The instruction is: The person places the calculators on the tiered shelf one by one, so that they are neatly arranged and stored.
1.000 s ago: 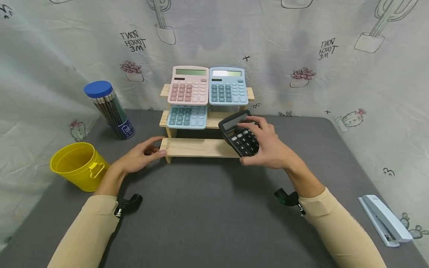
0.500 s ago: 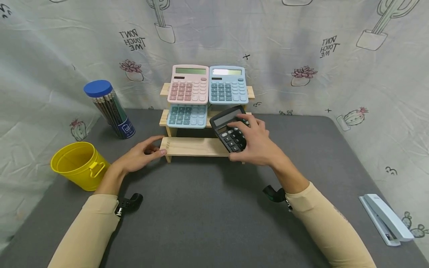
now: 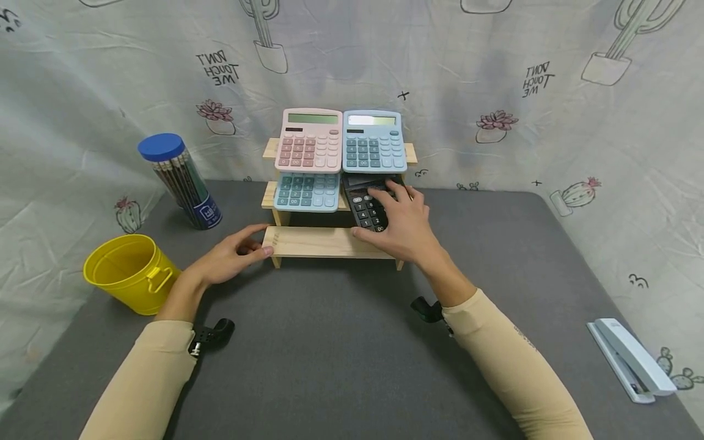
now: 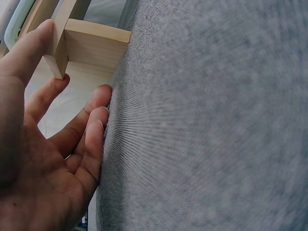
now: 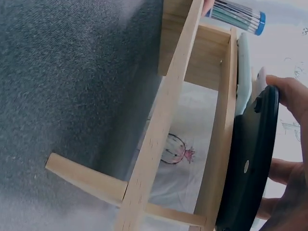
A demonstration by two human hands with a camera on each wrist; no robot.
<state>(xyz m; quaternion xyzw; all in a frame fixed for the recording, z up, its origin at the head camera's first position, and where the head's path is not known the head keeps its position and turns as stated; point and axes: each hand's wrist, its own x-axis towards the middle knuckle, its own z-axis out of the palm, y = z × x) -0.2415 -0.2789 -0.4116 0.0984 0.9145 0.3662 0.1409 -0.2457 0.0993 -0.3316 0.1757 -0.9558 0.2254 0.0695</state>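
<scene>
A three-step wooden rack (image 3: 324,242) stands on the table. My left hand (image 3: 227,256) pinches the left end of its lowest board; in the left wrist view, thumb and index finger meet the board's end (image 4: 58,53). With my right hand (image 3: 404,226) I grip a black calculator (image 3: 364,211) by its sides, tilted over the middle step's right half. Its dark back (image 5: 248,159) faces the right wrist view, close to the board. Beside it on the middle step lies a blue calculator (image 3: 307,192). The top step bears a pink calculator (image 3: 309,140) and another blue calculator (image 3: 374,142).
A yellow bucket (image 3: 123,275) stands close to my left forearm. Behind it is a clear jar of pencils (image 3: 184,183) with a blue lid. A pale blue stapler (image 3: 632,360) lies at the table's right side. A patterned cloth hangs behind the rack.
My right hand has carried the black calculator left and back, from over the lowest board's right end to the middle step beside the blue one. My left hand has stayed on the rack.
</scene>
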